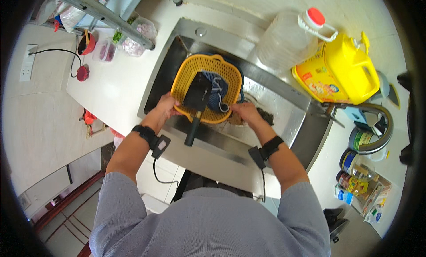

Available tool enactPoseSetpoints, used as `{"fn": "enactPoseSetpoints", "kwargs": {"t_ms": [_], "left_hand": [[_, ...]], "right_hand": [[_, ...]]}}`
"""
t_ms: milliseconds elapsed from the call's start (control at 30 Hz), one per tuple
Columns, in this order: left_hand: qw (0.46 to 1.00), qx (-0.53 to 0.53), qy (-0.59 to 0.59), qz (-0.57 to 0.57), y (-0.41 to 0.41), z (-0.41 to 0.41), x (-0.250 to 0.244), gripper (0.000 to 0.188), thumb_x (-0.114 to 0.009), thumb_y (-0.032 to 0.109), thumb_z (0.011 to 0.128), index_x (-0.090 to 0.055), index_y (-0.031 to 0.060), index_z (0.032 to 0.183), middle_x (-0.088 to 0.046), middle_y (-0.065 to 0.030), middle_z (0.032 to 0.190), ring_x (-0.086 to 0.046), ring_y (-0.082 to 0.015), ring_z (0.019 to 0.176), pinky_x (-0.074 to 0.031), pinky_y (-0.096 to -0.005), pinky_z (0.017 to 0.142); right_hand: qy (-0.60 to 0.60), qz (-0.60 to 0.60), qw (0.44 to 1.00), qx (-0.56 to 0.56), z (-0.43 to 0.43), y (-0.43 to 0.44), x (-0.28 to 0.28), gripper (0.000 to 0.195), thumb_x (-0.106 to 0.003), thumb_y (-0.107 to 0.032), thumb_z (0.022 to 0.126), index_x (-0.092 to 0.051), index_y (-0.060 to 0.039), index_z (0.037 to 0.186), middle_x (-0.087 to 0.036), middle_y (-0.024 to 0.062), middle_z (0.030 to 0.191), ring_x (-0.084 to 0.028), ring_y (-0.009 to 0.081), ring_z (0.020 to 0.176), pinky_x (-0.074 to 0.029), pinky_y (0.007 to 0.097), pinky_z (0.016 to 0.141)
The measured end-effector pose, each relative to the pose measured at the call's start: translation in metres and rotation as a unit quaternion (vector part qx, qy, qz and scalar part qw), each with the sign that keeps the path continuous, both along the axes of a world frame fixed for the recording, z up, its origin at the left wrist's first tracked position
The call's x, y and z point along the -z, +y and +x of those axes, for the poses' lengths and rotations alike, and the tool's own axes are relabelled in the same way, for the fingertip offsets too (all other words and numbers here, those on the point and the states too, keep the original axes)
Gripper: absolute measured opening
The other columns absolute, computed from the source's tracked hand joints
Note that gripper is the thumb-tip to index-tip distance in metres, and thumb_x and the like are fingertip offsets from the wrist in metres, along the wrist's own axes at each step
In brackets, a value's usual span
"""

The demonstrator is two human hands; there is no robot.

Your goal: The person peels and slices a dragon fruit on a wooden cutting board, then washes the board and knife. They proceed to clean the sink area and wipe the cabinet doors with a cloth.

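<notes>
My left hand (167,105) grips the near left rim of a yellow plastic colander basket (184,65). On the near right corner of that rim, my right hand (246,112) pinches with its fingers. Inside the basket lies a black-bladed cleaver (196,92), its dark handle sticking out over the near rim. Beside the blade is a crumpled blue cloth (218,90) with white trim. The basket is over a stainless steel sink (283,124). A blue plastic edge (242,84) shows behind its right side, mostly hidden. Dark wet scraps (265,116) lie on the sink floor by my right hand.
A clear plastic jug (283,40) with a red cap and a yellow detergent bottle (342,70) stand behind the sink. At right are a curved faucet (387,124) and several jars (357,163). A metal rack leg (109,20) and food containers (133,44) occupy the left counter.
</notes>
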State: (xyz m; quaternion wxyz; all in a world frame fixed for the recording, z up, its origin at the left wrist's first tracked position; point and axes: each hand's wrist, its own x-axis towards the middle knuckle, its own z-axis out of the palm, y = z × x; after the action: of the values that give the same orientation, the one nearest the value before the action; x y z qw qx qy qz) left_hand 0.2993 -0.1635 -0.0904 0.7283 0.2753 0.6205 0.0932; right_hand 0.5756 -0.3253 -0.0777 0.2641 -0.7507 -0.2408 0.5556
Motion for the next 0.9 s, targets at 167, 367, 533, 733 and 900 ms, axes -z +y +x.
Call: {"fn": "enactPoseSetpoints", "kwargs": {"t_ms": [167,367,533,733,900], "left_hand": [[0.998,-0.039,-0.044,0.020,-0.003,-0.005,-0.051,0.053,-0.046,-0.009,0.075,-0.044,0.0086,0.125,-0.053,-0.0129,0.107,-0.059,-0.0341,0.092,-0.057,-0.0560,0.069],[0.992,0.000,-0.084,0.095,0.056,0.004,-0.132,0.041,-0.054,-0.003,0.082,-0.046,0.0047,0.122,-0.061,-0.0089,0.099,-0.066,-0.0216,0.077,-0.060,-0.0392,0.066],[0.983,-0.004,-0.057,0.172,0.117,0.029,-0.130,0.032,-0.057,0.006,0.088,-0.048,-0.0003,0.118,-0.061,-0.0127,0.106,-0.067,-0.0240,0.079,-0.059,-0.0379,0.071],[0.967,-0.015,-0.106,0.233,0.126,0.014,-0.133,0.038,-0.053,0.020,0.094,-0.046,0.0003,0.126,-0.058,-0.0128,0.115,-0.063,-0.0219,0.090,-0.058,-0.0371,0.074],[0.975,-0.081,-0.120,0.172,0.095,-0.001,-0.150,0.062,-0.054,0.051,0.089,-0.048,-0.0022,0.120,-0.054,-0.0127,0.115,-0.059,-0.0232,0.098,-0.056,-0.0404,0.075]], "right_hand": [[-0.007,0.037,0.996,0.076,-0.012,0.005,-0.050,0.028,-0.073,-0.024,0.074,-0.063,0.0029,0.070,-0.061,0.0076,0.065,-0.055,0.0144,0.056,-0.044,0.0313,0.051],[0.051,0.136,0.980,0.139,-0.007,0.062,-0.121,0.023,-0.071,-0.018,0.076,-0.063,0.0034,0.074,-0.061,0.0050,0.069,-0.054,0.0113,0.059,-0.043,0.0280,0.054],[0.011,0.143,0.977,0.157,0.016,0.137,-0.117,0.022,-0.070,-0.016,0.074,-0.064,0.0051,0.072,-0.062,0.0073,0.071,-0.056,0.0128,0.059,-0.044,0.0287,0.052],[0.065,0.180,0.958,0.212,0.010,0.178,-0.102,0.030,-0.072,-0.020,0.074,-0.064,0.0091,0.078,-0.062,0.0092,0.073,-0.057,0.0146,0.059,-0.046,0.0312,0.053],[0.139,0.144,0.955,0.219,0.006,0.175,-0.086,0.041,-0.073,-0.035,0.079,-0.065,0.0050,0.085,-0.060,0.0057,0.072,-0.050,0.0126,0.053,-0.039,0.0285,0.047]]}}
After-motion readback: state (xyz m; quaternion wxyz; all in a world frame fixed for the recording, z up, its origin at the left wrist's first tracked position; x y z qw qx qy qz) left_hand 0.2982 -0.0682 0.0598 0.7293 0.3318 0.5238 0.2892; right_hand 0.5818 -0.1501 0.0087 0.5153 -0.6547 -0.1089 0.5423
